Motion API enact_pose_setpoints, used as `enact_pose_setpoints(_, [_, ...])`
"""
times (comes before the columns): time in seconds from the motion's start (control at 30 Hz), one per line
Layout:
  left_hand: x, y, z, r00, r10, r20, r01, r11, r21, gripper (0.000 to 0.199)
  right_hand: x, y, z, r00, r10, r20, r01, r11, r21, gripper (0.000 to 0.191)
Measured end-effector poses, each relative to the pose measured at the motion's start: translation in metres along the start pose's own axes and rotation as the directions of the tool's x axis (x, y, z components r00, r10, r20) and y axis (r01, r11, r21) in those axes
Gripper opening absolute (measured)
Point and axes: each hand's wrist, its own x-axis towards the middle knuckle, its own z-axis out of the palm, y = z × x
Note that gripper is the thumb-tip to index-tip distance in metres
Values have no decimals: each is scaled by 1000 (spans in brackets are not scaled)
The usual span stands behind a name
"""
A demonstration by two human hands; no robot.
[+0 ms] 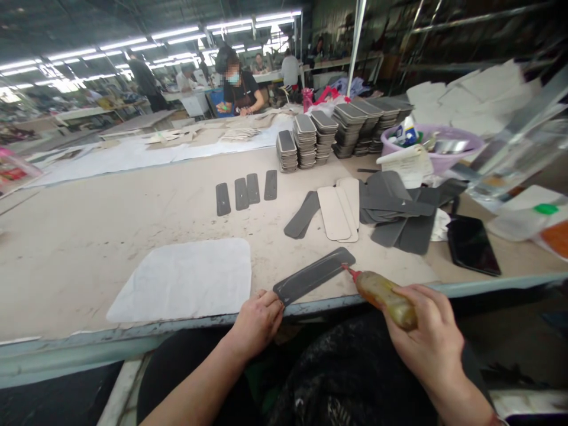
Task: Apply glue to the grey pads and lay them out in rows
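My right hand (428, 322) is wrapped round a yellowish glue bottle (384, 296) with a red nozzle. The nozzle tip is at the right end of a dark grey rounded strip (315, 275), with a pale line of glue along its edges. I cannot tell whether the tip touches the strip. My left hand (260, 322) pinches the strip's near left end at the table's front edge. Left of that hand lies a white sheet (186, 281). Farther back are several small dark grey pieces (241, 193), lying apart in a loose row.
Loose dark grey pieces (393, 204) and beige pieces (335, 213) lie to the right. Behind them stand stacked grey pieces (305, 142) and a purple basin (444, 157). A black phone (473, 244) rests near the right edge. Across the table a masked co-worker (242, 89) handles something.
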Motion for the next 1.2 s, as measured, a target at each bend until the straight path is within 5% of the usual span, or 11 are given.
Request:
enact_pose_setpoints(0.3, [-1,-2,-1,1000,17,1,-17,1000,10,20,-14,-50,16,950,-135,283,23,929,368,28])
enact_pose_setpoints(0.57, [0,-1,-1,999,40,-18,-39,999,19,19,-1,-16,13,999,-23,48,20,998,67,29])
enact_pose_setpoints(0.8, [0,-2,2,999,30,-13,-30,999,13,20,-5,-26,13,985,-54,166,13,971,239,27])
enact_pose_setpoints(1.0, [1,-1,0,996,53,-68,-52,999,8,22,6,-1,10,998,65,-11,-65,997,32,27])
enact_pose_setpoints(1.2, [2,-3,3,994,76,-83,-76,997,6,22,12,-1,7,995,74,65,-83,984,160,21])
